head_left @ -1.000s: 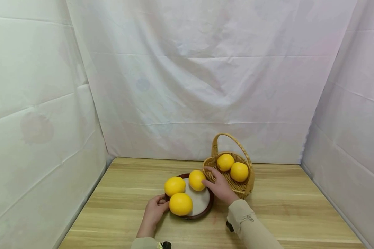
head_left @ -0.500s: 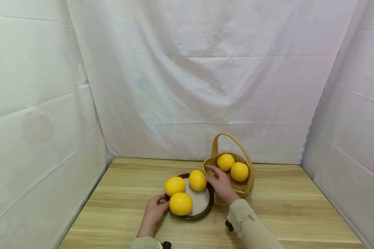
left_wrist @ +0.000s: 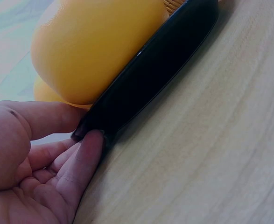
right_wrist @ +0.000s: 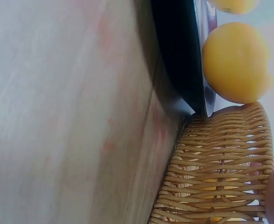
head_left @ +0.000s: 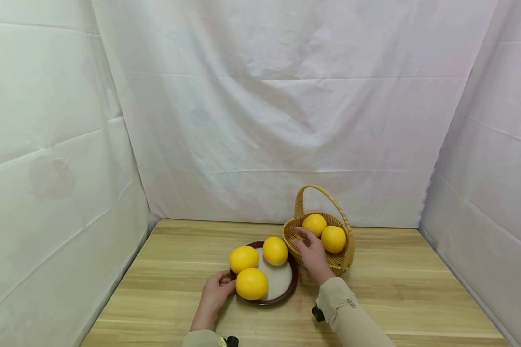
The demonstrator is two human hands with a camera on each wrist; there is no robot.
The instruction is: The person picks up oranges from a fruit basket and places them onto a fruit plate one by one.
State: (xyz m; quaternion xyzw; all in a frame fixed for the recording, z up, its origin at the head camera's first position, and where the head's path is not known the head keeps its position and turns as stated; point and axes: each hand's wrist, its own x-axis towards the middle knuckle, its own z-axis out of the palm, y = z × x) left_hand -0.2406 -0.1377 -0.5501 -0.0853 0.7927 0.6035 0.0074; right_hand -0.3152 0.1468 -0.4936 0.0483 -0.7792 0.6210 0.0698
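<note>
Three yellow-orange fruits, probably oranges, lie on a round plate (head_left: 279,285) with a dark red-brown rim and a pale middle. The front orange (head_left: 252,284) and the left orange (head_left: 243,259) are by the left rim; the third orange (head_left: 275,251) is at the back right. My left hand (head_left: 217,292) pinches the plate's left rim between thumb and fingers. My right hand (head_left: 312,253) hovers over the near left side of a wicker basket (head_left: 292,226), fingers loosely bent and holding nothing. Inside the basket are two more oranges (head_left: 333,239), just beyond the right hand.
The basket's tall arched handle (head_left: 325,193) rises over its opening. Plate and basket stand close together on a wooden table (head_left: 173,270). White cloth (head_left: 260,120) hangs behind and on both sides.
My right hand has let go of the back right orange on the plate and moved right, over the basket. The left hand has stayed at the plate's rim.
</note>
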